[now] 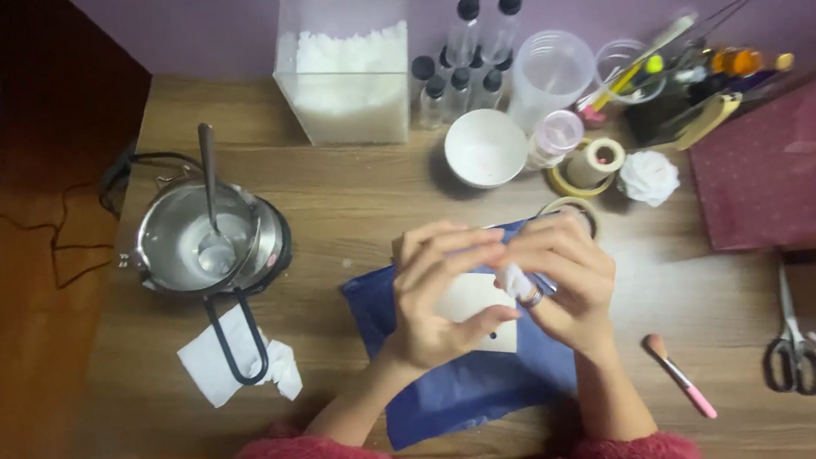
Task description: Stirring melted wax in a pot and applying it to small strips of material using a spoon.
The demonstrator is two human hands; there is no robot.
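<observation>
Both hands are meeting over the blue sheet [462, 392], the left hand [439, 301] and right hand [570, 279] together pinching a small white piece [514, 279] between their fingertips.

A pale wooden counter [346, 195] with a visible grain filled most of the view, lit warmly and a little unevenly, brighter near its middle and dimmer toward the edges. Behind it rose a plain wall [213, 20] painted a soft lilac, meeting the counter's far edge in a straight line. To the left the counter ended, and beyond that edge lay a darker orange-brown wooden floor [13, 323], deep in shadow toward the top corner. A thin black cable [60, 245] trailed loosely across that floor toward the counter's edge. At the right stood a dark reddish surface [768, 178], slightly angled against the counter
</observation>
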